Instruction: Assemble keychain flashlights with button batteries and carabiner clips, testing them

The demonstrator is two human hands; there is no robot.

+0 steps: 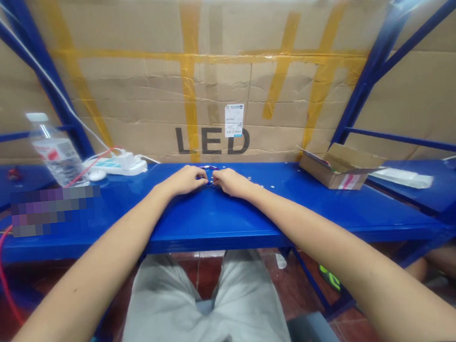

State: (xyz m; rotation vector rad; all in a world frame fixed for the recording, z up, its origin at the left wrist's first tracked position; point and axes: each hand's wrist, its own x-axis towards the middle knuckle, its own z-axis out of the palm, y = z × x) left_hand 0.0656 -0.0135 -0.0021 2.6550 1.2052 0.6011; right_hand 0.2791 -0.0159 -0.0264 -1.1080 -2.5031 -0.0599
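My left hand [185, 179] and my right hand [231, 181] rest close together on the blue metal shelf [216, 220], far from me at arm's length. Both have their fingers curled in, pinching a tiny part between them that I cannot make out. Several small pale pieces [261, 181] lie scattered on the shelf just right of my right hand and behind both hands.
A plastic water bottle [56, 151] stands at the left, next to a white power strip [121, 163] with a red cable [2, 265]. An open cardboard box [342, 169] sits at the right. A cardboard wall marked LED [212, 140] backs the shelf, between blue frame posts [367, 81].
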